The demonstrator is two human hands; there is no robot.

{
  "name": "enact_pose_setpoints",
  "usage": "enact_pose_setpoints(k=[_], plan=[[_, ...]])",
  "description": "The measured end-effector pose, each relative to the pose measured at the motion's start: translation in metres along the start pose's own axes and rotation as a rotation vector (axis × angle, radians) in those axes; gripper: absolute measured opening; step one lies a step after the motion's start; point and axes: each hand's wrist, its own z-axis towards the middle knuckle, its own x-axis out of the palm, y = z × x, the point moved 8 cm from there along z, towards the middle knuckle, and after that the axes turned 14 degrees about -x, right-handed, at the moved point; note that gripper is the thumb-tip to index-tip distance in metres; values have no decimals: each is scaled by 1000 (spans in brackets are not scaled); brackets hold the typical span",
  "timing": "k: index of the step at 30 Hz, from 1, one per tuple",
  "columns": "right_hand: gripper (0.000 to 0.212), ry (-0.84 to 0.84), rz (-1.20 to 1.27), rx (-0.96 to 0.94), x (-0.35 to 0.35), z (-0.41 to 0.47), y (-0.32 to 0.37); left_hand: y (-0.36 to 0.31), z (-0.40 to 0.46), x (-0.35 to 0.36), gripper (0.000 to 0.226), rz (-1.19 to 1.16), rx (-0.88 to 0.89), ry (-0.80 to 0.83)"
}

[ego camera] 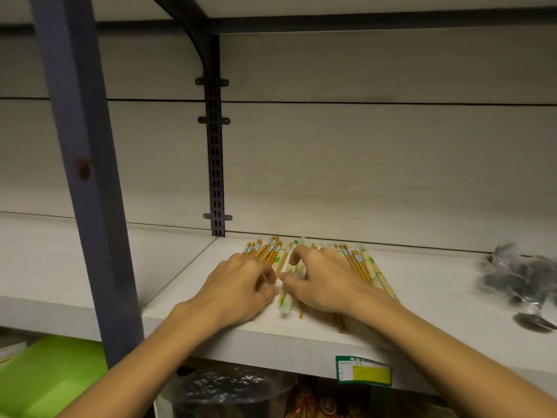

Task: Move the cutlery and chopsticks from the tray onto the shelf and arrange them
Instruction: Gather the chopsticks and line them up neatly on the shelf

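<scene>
Head view: arranging step under way, left hand point(241, 285) and right hand point(324, 279) both palm-down with curled fingers pinching wrapped brown-and-pale wooden chopsticks point(271, 251) spread on the white laminate shelf point(187, 285); next, judged: square their ends into one row.

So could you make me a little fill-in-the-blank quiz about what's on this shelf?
1. Both hands, left hand and right hand, rest on a pile of ____.
2. The pile lies on a white ____.
3. The bagged dark cutlery lies to the ____ of the pile.
4. The price label on the shelf's front edge is green and ____.

Missing words: chopsticks; shelf; right; yellow
</scene>
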Motion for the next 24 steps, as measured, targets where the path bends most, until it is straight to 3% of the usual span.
enact_pose_setpoints(k=[2,7,10,17,20,24], plan=[[45,128,-95,62,15,7,-4,6,2,0,22,-41,-7,1],[41,307,-7,193,22,12,-11,16,5,-1,9,-181,-34,12],[40,353,-35,210,21,13,-6,16,5,1,13,-207,-51,36],[34,276,-75,237,17,19,-4,14,11,5,10,-241,-32,78],[38,205,26,257,11,16,-11,13,13,6,9,-228,-11,106],[21,41,244,287,4,7,-20,10,24,8,8,-196,-8,195]])
